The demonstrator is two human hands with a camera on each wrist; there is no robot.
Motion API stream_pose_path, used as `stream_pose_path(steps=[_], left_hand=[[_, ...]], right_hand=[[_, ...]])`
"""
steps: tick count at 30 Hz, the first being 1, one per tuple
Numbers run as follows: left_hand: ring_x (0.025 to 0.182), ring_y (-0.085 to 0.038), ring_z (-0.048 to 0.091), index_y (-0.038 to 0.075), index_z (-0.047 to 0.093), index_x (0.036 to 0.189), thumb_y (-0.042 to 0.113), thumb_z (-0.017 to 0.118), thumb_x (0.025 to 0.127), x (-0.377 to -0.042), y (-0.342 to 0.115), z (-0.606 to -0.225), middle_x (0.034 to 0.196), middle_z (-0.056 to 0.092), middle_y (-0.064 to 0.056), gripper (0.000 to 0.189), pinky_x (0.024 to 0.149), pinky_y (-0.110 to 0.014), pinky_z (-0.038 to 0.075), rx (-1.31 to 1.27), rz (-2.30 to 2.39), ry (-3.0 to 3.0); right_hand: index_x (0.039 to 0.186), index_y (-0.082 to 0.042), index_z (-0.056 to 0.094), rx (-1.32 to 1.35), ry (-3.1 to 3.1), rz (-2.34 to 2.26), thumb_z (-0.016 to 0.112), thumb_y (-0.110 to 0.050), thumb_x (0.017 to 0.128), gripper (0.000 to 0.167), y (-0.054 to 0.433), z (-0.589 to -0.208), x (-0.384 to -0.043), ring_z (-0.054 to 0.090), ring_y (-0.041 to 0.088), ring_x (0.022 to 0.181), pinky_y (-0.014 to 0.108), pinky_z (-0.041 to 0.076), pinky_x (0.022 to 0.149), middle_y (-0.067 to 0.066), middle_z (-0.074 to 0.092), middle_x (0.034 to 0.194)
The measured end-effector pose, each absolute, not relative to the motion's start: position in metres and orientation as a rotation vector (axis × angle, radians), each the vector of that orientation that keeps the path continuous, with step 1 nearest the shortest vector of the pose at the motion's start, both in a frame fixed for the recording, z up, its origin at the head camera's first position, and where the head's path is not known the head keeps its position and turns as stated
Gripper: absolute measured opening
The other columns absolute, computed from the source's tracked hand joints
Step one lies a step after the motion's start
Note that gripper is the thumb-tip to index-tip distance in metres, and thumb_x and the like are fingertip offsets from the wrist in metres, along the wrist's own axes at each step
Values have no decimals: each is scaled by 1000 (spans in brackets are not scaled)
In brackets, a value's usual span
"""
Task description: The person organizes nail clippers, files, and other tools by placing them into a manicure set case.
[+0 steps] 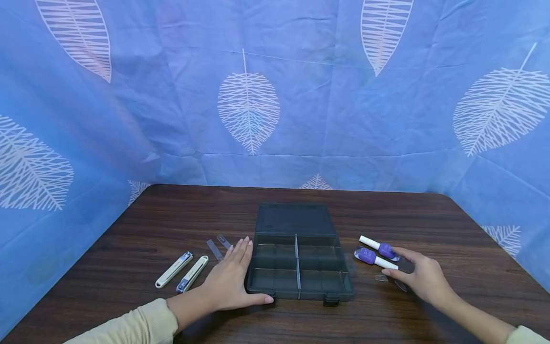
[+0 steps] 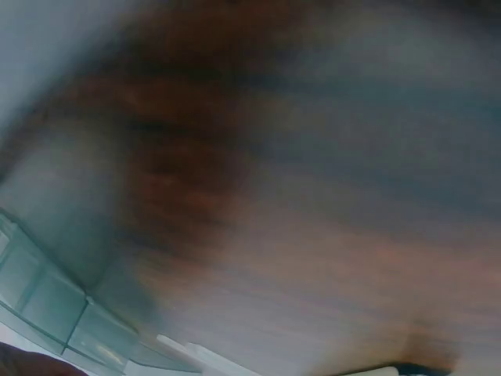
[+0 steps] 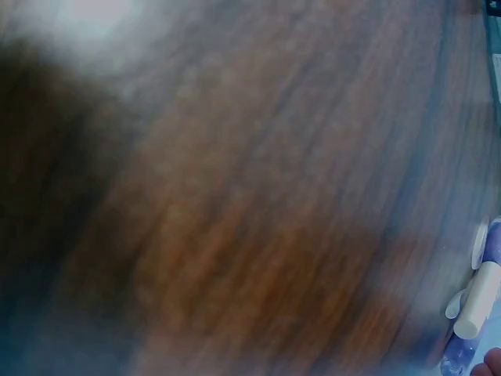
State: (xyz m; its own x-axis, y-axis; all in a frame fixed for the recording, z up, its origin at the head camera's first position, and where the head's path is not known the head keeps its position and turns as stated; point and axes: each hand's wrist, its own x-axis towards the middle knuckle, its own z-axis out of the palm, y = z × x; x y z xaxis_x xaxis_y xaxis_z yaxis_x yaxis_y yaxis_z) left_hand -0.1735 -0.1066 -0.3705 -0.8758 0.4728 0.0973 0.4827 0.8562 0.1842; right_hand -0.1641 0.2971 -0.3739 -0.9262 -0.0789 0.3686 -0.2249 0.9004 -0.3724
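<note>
My left hand (image 1: 229, 277) lies along the left side of a dark see-through divided box (image 1: 279, 289), fingers straight and thumb reaching its front corner. The box's lid (image 1: 294, 220) is folded back behind it. At the right, my right hand (image 1: 425, 277) is at two purple nail polish bottles with white caps. Its index fingertip is right at the base of the farther bottle (image 1: 385, 250); its thumb tip is beside the cap of the nearer bottle (image 1: 366, 255). In the right wrist view, a white cap (image 3: 477, 301) and fingertips show at the lower right corner.
Two nail clippers, one farther left (image 1: 174, 270) and one nearer the hand (image 1: 192, 274), lie left of my left hand. Clear flat strips (image 1: 214, 250) lie by its fingertips. Small clear oval pieces (image 1: 381, 278) lie below the bottles. A leaf-patterned blue cloth (image 1: 296, 119) hangs behind the table (image 1: 193, 205).
</note>
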Motion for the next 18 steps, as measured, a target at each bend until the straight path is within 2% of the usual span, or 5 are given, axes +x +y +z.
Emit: stream_pose_path(steps=[1, 2, 4, 11, 18], left_hand=[[142, -32, 21, -2, 20, 146, 79, 52, 67, -173, -106, -370, 153, 19, -19, 118, 112, -46, 25, -768, -315, -2983], [142, -32, 21, -2, 20, 146, 79, 52, 67, -173, -106, -370, 153, 19, -19, 118, 112, -46, 25, -771, -314, -2982], [141, -32, 22, -3, 21, 146, 79, 52, 67, -173, -105, -371, 153, 20, -20, 118, 112, -45, 26, -777, -310, -2978], [142, -31, 22, -2, 21, 146, 80, 50, 68, -174, -103, -371, 153, 20, -19, 117, 112, -45, 27, -771, -297, -2987], [141, -32, 23, -3, 22, 145, 80, 50, 68, -175, -101, -370, 152, 21, -20, 117, 111, -45, 28, -762, -287, -2995]], right_hand=[[112, 9, 61, 227, -2693, 585, 80, -22, 68, 56, 297, -375, -164, 58, 26, 54, 39, 51, 58, 31, 64, 99], [109, 9, 63, 233, -2669, 573, 81, -20, 67, 54, 297, -376, -164, 63, 34, 66, 45, 52, 63, 33, 62, 104], [103, 8, 65, 249, -2634, 558, 82, -17, 65, 48, 298, -377, -164, 61, 47, 88, 55, 49, 70, 30, 64, 102], [88, 3, 70, 270, -2609, 523, 82, -10, 62, 31, 297, -381, -166, 65, 32, 74, 38, 51, 58, 18, 69, 89], [90, 3, 70, 169, -2796, 580, 78, -12, 70, 26, 299, -380, -168, 58, 12, 65, 21, 45, 54, 9, 67, 81]])
